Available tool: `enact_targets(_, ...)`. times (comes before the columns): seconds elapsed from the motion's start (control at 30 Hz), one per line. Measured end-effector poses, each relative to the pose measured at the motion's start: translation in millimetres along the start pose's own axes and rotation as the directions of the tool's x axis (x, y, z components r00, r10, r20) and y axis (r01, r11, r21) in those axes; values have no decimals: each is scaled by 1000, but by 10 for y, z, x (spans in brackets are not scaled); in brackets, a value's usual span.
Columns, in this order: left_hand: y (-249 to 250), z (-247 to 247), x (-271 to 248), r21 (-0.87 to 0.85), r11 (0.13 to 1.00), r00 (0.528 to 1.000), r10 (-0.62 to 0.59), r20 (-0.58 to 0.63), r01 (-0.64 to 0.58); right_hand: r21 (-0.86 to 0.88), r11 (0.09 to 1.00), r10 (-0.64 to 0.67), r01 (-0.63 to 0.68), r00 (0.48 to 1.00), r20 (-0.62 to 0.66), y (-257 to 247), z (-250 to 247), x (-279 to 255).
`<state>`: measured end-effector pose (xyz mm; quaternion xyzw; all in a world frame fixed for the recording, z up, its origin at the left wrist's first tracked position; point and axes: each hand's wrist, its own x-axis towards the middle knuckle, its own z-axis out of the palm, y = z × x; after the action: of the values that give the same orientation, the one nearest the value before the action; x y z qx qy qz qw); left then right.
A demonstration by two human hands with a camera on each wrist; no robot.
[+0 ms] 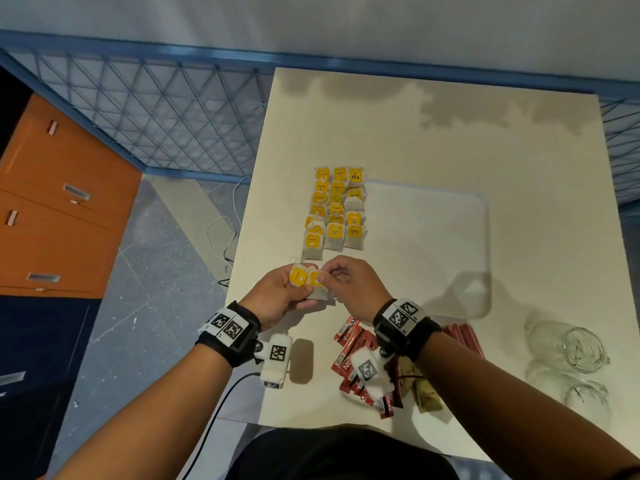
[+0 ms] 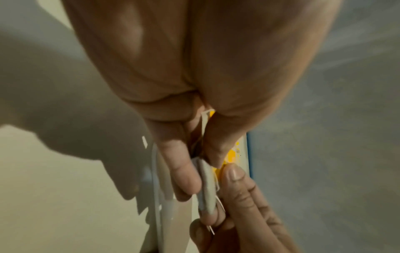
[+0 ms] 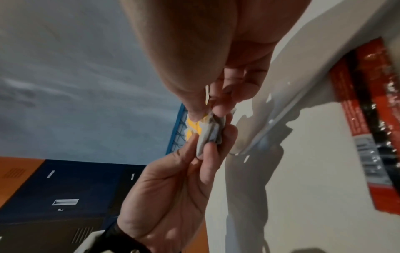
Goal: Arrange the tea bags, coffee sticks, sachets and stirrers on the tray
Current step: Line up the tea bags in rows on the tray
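Both hands meet just in front of the white tray [image 1: 483,244]. My left hand [image 1: 277,292] holds a small bundle of yellow-tagged tea bags [image 1: 304,278] between thumb and fingers. My right hand [image 1: 346,277] pinches the top of one of those bags with thumb and forefinger. In the left wrist view the grey bags [image 2: 206,184] sit between my fingers, and in the right wrist view the same tea bags [image 3: 208,135] show yellow tags. Three columns of tea bags [image 1: 335,211] lie on the tray's left part. Red coffee sticks [image 1: 353,355] lie on the table under my right wrist.
Brown sachets [image 1: 424,389] lie beside the red sticks near the table's front edge. Two clear glass jars [image 1: 568,348] lie on their sides at the front right. A blue wire fence [image 1: 156,112] and orange drawers [image 1: 59,202] stand to the left of the table.
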<state>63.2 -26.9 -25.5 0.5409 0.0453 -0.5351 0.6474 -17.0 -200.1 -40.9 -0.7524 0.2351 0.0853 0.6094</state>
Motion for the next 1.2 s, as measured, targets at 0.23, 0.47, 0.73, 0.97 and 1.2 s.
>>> enact_targets(0.23, 47, -18, 56, 98, 995, 996, -20, -88, 28, 6, 999, -35, 35, 999, -16, -104, -232, 23)
enact_targets(0.47, 108, 15, 69, 176, 984, 981, 54, -186, -21, -104, 994, -25, 20, 999, -44, -95, -377, 336)
enact_targets(0.73, 86, -11, 58, 182, 983, 983, 42, -180, -9, -380, 924, -73, 33, 993, -92, -39, -303, 593)
enact_targets(0.97, 70, -19, 55, 228, 974, 968, 51, -246, 7, -529, 849, -92, -2, 984, -151, -48, -279, 610)
enact_targets(1.2, 113, 27, 75, 251, 968, 974, 79, -213, -24, -282, 958, -75, 47, 993, -90, -134, -205, 354)
